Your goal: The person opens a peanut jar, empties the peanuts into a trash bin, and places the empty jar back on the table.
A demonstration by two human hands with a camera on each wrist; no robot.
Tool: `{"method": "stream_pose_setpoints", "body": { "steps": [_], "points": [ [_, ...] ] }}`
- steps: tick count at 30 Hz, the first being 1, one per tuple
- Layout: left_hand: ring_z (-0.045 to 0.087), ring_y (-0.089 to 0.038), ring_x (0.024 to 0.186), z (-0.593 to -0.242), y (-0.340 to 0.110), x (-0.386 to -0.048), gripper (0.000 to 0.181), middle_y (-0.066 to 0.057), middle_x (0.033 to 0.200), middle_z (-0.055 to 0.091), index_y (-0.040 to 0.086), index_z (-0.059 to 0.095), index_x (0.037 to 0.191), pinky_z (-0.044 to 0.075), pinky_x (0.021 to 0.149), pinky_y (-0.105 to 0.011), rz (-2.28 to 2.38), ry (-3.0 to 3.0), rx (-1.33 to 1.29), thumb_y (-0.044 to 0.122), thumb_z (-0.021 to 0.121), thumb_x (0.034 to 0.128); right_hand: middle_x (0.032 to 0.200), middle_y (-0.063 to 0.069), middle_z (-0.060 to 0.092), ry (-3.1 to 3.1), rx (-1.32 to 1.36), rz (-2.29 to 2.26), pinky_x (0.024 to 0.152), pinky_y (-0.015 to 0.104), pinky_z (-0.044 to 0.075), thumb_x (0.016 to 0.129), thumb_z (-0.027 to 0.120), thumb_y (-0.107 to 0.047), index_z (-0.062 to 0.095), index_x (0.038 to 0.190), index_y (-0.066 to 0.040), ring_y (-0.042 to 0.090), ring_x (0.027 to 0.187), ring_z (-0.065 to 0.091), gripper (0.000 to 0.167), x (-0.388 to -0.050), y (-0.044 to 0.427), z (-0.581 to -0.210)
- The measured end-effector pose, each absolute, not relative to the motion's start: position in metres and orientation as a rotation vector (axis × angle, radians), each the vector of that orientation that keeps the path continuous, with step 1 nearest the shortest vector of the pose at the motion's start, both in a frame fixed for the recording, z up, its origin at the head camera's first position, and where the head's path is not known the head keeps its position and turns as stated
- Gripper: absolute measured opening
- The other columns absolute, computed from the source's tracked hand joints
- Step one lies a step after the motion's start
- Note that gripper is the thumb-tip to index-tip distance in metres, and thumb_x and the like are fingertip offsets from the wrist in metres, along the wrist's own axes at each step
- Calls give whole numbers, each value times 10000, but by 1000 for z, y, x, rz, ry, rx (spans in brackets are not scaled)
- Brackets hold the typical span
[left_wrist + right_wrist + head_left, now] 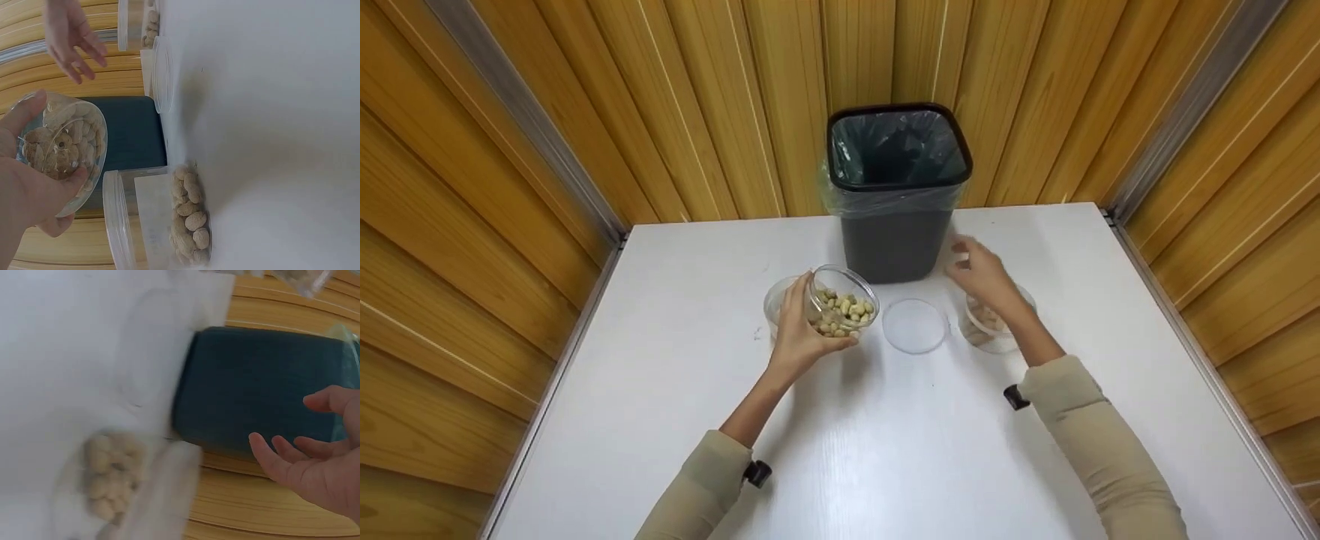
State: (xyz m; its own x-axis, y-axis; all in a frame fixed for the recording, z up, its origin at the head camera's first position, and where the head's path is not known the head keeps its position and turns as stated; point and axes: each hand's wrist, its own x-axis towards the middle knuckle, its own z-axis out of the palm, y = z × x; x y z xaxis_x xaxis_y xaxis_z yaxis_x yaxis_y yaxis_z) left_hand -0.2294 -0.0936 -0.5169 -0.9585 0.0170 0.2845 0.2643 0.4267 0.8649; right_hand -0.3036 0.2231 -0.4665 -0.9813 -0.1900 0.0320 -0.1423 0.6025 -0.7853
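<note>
I have a clear container (pixel 840 285) of nuts (pixel 851 308) in the left hand (pixel 799 341), gripped with thumb and fingers curved round its wall. It is up off the table (pixel 660 420), tilted over to the right, in front of the waste bin (pixel 894 240).

The right hand (pixel 981 279) holds nothing; I see its fingers apart and loosely bent, near the bin's right side. Between the hands, a clear round lid (pixel 916 326) lies flat on the table.

Left of the held container, partly behind my left hand, stands a lidded jar (pixel 143 222) with nuts at its base. Another jar (pixel 976 339) with nuts in it stands under the right forearm; the arm covers part of it and the right wrist view is blurred, so I can't tell whether it is capped.

I'd judge the work to be part way: one container is lifted and looks uncovered, with its nuts inside and remaining to be dealt with. Both jars on the table hold nuts too. The bin is lined with a bag, and wood panels (pixel 697 112) close the scene behind.
</note>
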Motion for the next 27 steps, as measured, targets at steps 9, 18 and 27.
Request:
{"method": "stream_pose_setpoints", "body": {
  "steps": [9, 18, 27],
  "points": [
    [337, -343, 1457, -515, -92, -229, 1276, -167, 1565, 370, 64, 322, 1564, 266, 1217, -492, -1577, -2416, -255, 202, 1026, 508, 1615, 264, 225, 2371, 31, -1711, 1070, 350, 480, 1060, 416, -288, 132, 1595, 50, 414, 1428, 384, 693, -359, 237, -352],
    [331, -347, 1428, -512, -102, -226, 1264, -175, 1547, 367, 63, 337, 1560, 312, 1184, -523, -1600, -2392, -208, 177, 1025, 505, 1623, 201, 164, 2148, 275, -1731, 1112, 475, 421, 1018, 495, -326, 54, 1616, -64, 465, 1463, 299, 788, -389, 228, -334],
    [345, -309, 1406, -506, -110, -222, 1253, -162, 1532, 370, 107, 350, 1561, 318, 1180, -519, -1571, -2401, -201, 218, 1026, 512, 1572, 219, 186, 1987, 306, -1887, 1148, 574, 345, 1023, 467, -182, 112, 1538, -63, 528, 1421, 324, 637, -401, 221, -347]
  ]
}}
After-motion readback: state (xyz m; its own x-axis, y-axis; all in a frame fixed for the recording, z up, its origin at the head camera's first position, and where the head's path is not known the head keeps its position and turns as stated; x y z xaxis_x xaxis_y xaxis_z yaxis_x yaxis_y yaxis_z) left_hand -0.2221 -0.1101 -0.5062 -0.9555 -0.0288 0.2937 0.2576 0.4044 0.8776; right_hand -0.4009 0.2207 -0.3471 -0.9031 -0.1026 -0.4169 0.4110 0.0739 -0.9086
